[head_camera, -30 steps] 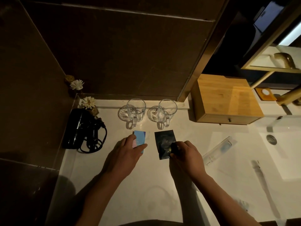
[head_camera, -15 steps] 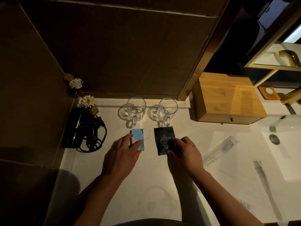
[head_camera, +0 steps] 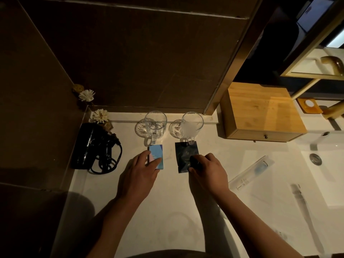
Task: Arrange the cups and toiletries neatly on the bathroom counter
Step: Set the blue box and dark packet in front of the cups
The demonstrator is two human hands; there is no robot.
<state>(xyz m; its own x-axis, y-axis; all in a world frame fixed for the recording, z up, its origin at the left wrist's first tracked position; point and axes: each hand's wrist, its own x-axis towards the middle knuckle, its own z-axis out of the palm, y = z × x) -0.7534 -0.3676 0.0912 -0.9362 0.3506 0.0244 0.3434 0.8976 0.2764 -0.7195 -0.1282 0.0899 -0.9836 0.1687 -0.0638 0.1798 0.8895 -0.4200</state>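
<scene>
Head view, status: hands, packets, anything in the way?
Left hand on blue packet. Right hand on dark packet, each below a mug. Nothing blocking.

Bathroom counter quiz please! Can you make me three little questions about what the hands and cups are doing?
1. True or false: the two glass mugs stand side by side by the wall, handles toward the person.
2. Which hand rests on the blue box? A) left hand B) right hand
3. Fill in: the right hand presses on the dark ____ in front of the right mug.

Key:
1. True.
2. A, the left hand; its fingers lie along the box.
3. Sachet; it lies flat on the counter, and the fingers also curl around something small and dark that I cannot identify.
</scene>
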